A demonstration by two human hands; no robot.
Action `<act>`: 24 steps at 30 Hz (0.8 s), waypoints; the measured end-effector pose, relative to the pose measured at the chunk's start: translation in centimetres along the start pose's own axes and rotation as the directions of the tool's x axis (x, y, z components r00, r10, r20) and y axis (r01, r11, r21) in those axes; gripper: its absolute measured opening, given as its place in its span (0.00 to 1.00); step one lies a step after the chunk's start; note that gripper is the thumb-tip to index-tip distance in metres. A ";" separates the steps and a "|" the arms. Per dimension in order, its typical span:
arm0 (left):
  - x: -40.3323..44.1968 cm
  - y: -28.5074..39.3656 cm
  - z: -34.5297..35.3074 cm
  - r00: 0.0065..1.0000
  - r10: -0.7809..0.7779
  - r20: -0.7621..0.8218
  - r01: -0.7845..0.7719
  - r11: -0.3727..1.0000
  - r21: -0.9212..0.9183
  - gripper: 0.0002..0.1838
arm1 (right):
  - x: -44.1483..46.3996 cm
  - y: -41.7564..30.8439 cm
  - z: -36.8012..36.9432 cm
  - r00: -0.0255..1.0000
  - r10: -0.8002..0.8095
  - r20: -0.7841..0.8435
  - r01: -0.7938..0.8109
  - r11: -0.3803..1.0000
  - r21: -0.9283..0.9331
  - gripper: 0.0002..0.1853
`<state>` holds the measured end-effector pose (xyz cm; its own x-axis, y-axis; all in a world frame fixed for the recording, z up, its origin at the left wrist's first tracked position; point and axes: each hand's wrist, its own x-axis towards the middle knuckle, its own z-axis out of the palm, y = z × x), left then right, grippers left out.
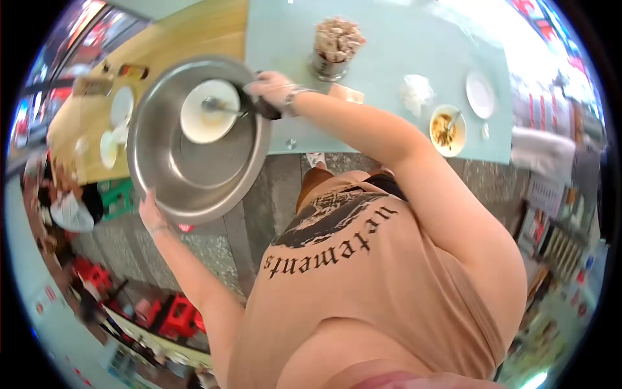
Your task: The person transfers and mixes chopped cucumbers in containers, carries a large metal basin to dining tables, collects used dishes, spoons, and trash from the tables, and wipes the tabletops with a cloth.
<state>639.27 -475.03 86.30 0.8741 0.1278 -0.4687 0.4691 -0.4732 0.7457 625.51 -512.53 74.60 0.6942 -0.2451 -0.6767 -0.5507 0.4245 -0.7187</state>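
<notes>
A large metal basin point(194, 185) is held tilted at the left table edge. Inside it lies a white bowl point(201, 129) with a metal utensil point(212, 104) and a little pale liquid. My left hand point(153, 212) grips the basin's near-left rim. At the right rim, my right hand point(273, 89), in a thin clear glove, is closed on the basin. A dark object point(267, 109) sits just below its fingers; what it is I cannot make out.
On the pale table point(389, 129) stand a metal holder point(330, 67) of wrapped items, a food bowl point(448, 131), a white plate point(480, 94) and crumpled plastic point(416, 94). The wooden table point(71, 149) holds dishes. A green stool point(118, 200) stands below it.
</notes>
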 end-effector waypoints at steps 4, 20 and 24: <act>4.7 -5.3 4.5 0.972 -0.210 -0.109 0.200 0.976 -0.090 0.30 | 10.7 2.4 2.9 0.990 -0.076 -0.116 0.056 0.984 -0.170 0.16; 12.0 -7.8 14.7 0.893 -0.336 -0.299 0.344 0.938 -0.028 0.33 | -7.7 8.5 -19.1 0.662 -0.738 -0.133 0.594 0.624 -0.508 0.10; 5.3 -7.6 21.4 0.882 -0.445 -0.155 0.441 0.895 -0.061 0.32 | -9.5 13.6 -30.3 0.677 -0.725 -0.129 0.536 0.605 -0.589 0.09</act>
<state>637.62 -489.42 67.95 0.5815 0.4589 -0.6718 0.8134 -0.3143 0.4894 597.43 -530.82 66.43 0.8091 -0.5861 0.0421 -0.2343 -0.3875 -0.8916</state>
